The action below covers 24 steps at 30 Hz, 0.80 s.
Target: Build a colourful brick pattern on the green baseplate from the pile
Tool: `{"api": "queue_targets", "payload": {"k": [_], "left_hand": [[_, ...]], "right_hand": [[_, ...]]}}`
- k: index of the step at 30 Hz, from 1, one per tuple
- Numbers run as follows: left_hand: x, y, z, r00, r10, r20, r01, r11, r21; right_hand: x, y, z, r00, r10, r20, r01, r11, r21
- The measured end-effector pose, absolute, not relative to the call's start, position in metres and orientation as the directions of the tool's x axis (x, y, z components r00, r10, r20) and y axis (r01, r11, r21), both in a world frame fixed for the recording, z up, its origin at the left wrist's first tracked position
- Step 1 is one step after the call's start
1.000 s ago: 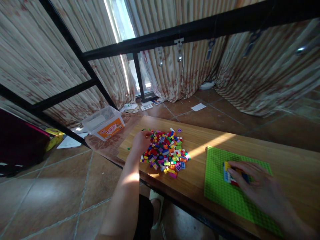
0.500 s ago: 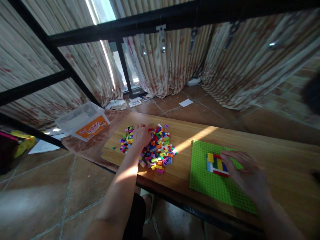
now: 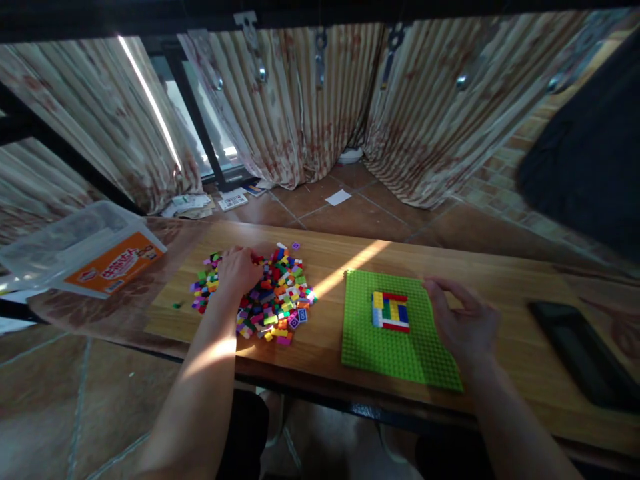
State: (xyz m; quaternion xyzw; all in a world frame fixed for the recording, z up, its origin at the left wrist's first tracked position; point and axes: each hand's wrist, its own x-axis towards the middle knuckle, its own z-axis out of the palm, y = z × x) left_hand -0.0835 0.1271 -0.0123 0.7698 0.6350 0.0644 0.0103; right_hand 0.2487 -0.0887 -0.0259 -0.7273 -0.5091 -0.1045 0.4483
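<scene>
My left hand [image 3: 241,270] reaches into a pile of small toy bricks [image 3: 273,293] in many colours. Its fingers curl down among the bricks, and their tips are hidden. On a green studded baseplate [image 3: 370,353] sits a small block of joined bricks [image 3: 393,312] in yellow, red, blue, green and white. My right hand [image 3: 463,320] hovers by the plate's right edge, apart from the joined bricks. Thumb and forefinger come together in a pinch; whether something tiny is between them does not show.
The wooden table [image 3: 330,340] carries a dark phone-like slab [image 3: 583,353] at the right. A clear plastic box [image 3: 113,250] with an orange label lies at the left. Curtains [image 3: 310,113] hang behind, and papers [image 3: 190,203] lie on the floor. Dark cloth [image 3: 590,153] shows at the right.
My right hand has drawn back to the right from the joined bricks, uncovering a red brick along their far side. The view has turned right. My left hand remains in the pile.
</scene>
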Motion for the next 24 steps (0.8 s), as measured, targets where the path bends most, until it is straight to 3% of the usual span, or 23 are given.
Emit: {"api": "queue_targets", "payload": {"k": [4, 10, 13, 15, 19, 24], "left_hand": [[-0.088, 0.128, -0.008, 0.198, 0.977, 0.077, 0.970, -0.207, 0.128], [-0.092, 0.128, -0.002, 0.159, 0.987, 0.039, 0.948, -0.164, 0.275], [-0.093, 0.127, 0.005, 0.116, 0.989, 0.087, 0.944, -0.137, 0.301], [-0.089, 0.122, 0.010, 0.110, 0.983, 0.148, 0.903, -0.161, 0.398], [-0.059, 0.095, 0.013, 0.280, 0.939, 0.200, 0.573, -0.330, 0.750], [0.004, 0.037, 0.003, 0.598, 0.801, 0.022, 0.258, -0.218, 0.941]], "right_hand": [[0.248, -0.089, -0.024, 0.452, 0.651, 0.609, 0.839, -0.078, -0.539], [0.247, -0.088, -0.024, 0.434, 0.664, 0.608, 0.851, -0.082, -0.518], [0.244, -0.087, -0.024, 0.421, 0.671, 0.610, 0.855, -0.069, -0.514], [0.242, -0.086, -0.024, 0.414, 0.674, 0.612, 0.856, -0.058, -0.514], [0.236, -0.083, -0.024, 0.393, 0.677, 0.622, 0.853, -0.016, -0.522], [0.227, -0.082, -0.022, 0.369, 0.709, 0.601, 0.815, 0.064, -0.576]]}}
